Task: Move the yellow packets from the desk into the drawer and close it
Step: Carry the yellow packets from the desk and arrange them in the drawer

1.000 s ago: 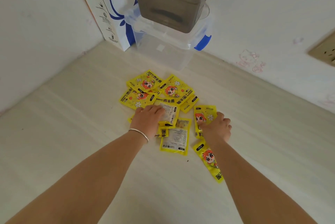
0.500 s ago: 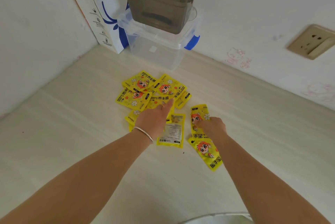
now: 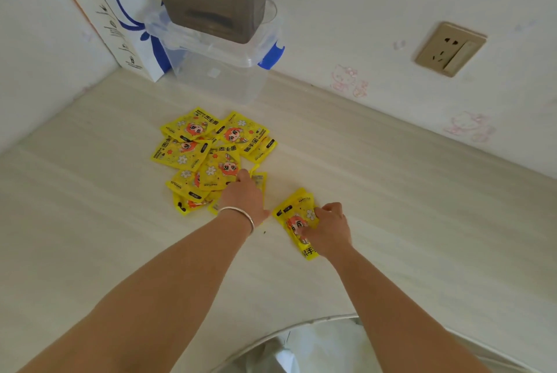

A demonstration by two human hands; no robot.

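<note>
Now a small stack of packets (image 3: 297,218) has been gathered under the right hand (image 3: 327,229) and pinched, drawn aside from the main heap of packets (image 3: 211,158), on whose near edge the left hand (image 3: 245,196) is laid, its fingers' hold unclear; flat, glossy yellow foil pouches, all on the pale table (image 3: 391,206), no drawer visible

You are looking at glossy plastic-film packets (image 3: 211,149) lying on a matt, pale wood-grain tabletop (image 3: 90,191), a clear plastic box (image 3: 223,77) standing behind.
</note>
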